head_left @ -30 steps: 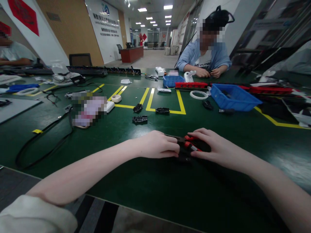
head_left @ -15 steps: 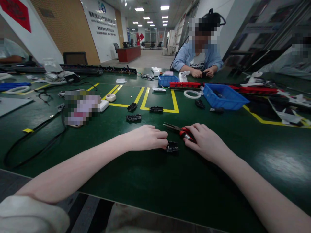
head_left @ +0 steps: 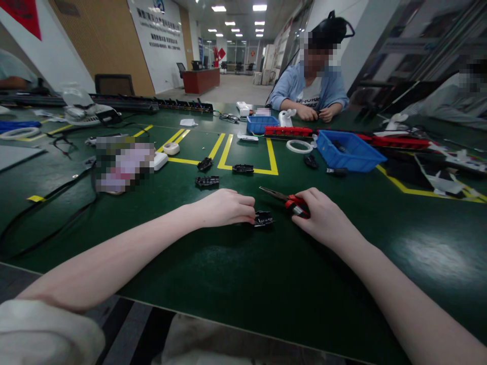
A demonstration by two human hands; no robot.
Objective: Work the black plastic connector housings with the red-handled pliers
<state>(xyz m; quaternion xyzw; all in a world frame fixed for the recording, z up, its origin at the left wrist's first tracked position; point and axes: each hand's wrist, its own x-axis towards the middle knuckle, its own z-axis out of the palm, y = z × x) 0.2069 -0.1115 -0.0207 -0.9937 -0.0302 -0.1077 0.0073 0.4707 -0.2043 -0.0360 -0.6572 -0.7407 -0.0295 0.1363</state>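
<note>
My left hand (head_left: 233,208) is closed on the left end of a small black part (head_left: 264,219) low over the green table. To the right, my right hand (head_left: 318,213) has its fingers wrapped round the red handles of long-nosed pliers (head_left: 294,204). The tips of the pliers point to the left, above and behind the black part, and do not touch it. Three similar black pieces lie beyond my left hand: one (head_left: 207,181) nearest, one (head_left: 205,163) behind it, and one (head_left: 242,169) to the right.
At the right is a blue bin (head_left: 350,151), with a white ring (head_left: 299,146) and dark pieces beside it. A phone (head_left: 127,167) and black cables lie at the left. Across the table sits a person (head_left: 312,91) with both hands on the tabletop.
My left hand and the black part have shifted slightly left and away from me. My right hand has moved a little right with the pliers. The person opposite has parted their hands slightly.
</note>
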